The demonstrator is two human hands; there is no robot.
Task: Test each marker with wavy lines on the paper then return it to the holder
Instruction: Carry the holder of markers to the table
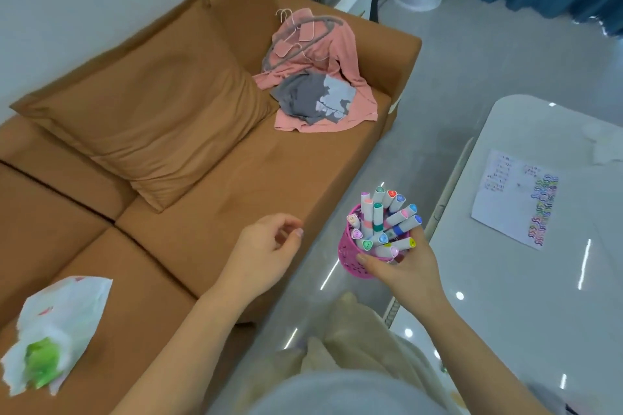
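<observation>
- Brown sofa [202, 178] at left, glossy white table [539, 296] at right, grey floor strip between.
- Right hand [401, 266] wrapped around pink mesh holder [352, 263], thumb across near side, fingers behind; held up in the gap between sofa and table, clear of both.
- Markers [384, 222] bunched in holder, caps up, mixed colours.
- Left hand [266, 246] over sofa edge, fingers loosely curled, gripping nothing.
- Paper [515, 199] flat on table, well apart from holder; column of coloured wavy lines down its right side.
- Pink and grey clothes [313, 77] heaped on far sofa seat; white plastic bag [57, 330] on near seat.
</observation>
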